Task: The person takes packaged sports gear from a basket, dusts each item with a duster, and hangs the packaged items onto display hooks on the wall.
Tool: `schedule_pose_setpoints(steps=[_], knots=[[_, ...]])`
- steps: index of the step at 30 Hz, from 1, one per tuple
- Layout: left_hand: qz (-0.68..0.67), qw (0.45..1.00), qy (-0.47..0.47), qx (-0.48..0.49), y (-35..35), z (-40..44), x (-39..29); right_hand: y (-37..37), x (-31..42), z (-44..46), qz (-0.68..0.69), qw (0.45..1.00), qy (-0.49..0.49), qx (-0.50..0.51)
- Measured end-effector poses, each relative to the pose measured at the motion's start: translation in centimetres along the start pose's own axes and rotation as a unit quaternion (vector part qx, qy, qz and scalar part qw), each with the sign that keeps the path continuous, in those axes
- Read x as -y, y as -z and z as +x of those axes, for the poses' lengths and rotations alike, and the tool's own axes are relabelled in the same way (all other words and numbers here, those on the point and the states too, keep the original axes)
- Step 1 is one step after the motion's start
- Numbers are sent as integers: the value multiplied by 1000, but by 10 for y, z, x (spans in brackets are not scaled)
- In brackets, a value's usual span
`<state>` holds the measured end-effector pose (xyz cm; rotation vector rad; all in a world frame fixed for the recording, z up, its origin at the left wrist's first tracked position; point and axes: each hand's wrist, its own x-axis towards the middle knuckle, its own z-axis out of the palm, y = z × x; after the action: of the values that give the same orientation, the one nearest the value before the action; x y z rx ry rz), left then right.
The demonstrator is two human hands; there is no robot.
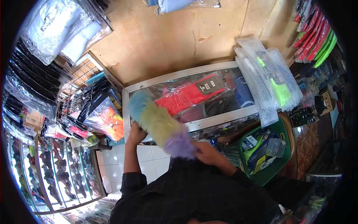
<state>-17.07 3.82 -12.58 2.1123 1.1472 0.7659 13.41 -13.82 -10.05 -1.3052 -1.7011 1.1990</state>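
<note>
A fluffy duster, blue at its tip, yellow in the middle and purple at its base, slants across the near left part of a white-framed glass case. My right hand is closed at the duster's purple end, where the handle is hidden. My left hand is at the case's near left corner, beside the duster; its fingers are partly hidden. Under the glass lies a packaged red pair of socks with a grey label.
Bubble-wrapped packs lie on the case's right end. A green basket of packaged goods stands at the right. Packaged items hang on a rack at the left, above glass shelves of shoes. Red and green packs hang upper right.
</note>
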Motion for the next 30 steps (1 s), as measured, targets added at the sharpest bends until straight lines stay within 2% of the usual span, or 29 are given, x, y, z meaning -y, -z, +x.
schedule_pose_setpoints(steps=[1,2,4,6,7,9,11,13,14,15,16,17,18,19,21,22,24,28,30], knots=[[24,1000,-8,-2,1,0,-5,15,-7,-2,8,999,-34,-38],[86,995,-58,5,5,3,-10,31,-14,-6,16,995,-68,-74],[66,997,-51,0,5,7,-19,62,-24,-19,36,974,-129,-185],[45,998,-53,2,6,6,-17,73,-40,-29,-22,933,-107,-342],[45,997,-57,3,5,7,-15,71,-46,-28,-22,932,-106,-345],[17,998,-54,-4,4,7,-13,63,-59,-28,-172,913,-97,-357],[23,999,-49,0,6,6,-16,34,-48,-17,-125,949,-92,-275],[29,999,-45,3,5,4,-11,8,-29,-9,-19,988,-65,-137],[9,1000,3,13,4,1,3,3,-27,-8,-20,988,-65,-141],[-10,998,51,24,8,2,-2,-1,-25,-8,-74,992,12,-105],[-11,998,49,28,16,0,-5,-5,-25,-10,-127,986,87,-68],[70,994,16,80,26,-2,-9,1,-29,-15,-129,985,85,-72],[149,980,-18,129,35,-2,-18,17,-37,-24,-122,989,14,-88],[146,980,-20,130,39,-5,-17,32,-44,-33,-114,987,-56,-102],[107,986,-27,124,44,-13,-14,55,-37,-49,-79,970,-93,-209],[120,984,-14,129,46,-16,-15,59,-40,-52,-81,969,-96,-212],[119,984,-12,134,48,-19,-15,59,-45,-57,-208,891,-126,-384],[120,983,-3,141,51,-18,-18,37,-32,-59,-223,905,-101,-347],[111,984,-8,137,49,-19,-16,30,-17,-60,-164,967,-99,-166]])
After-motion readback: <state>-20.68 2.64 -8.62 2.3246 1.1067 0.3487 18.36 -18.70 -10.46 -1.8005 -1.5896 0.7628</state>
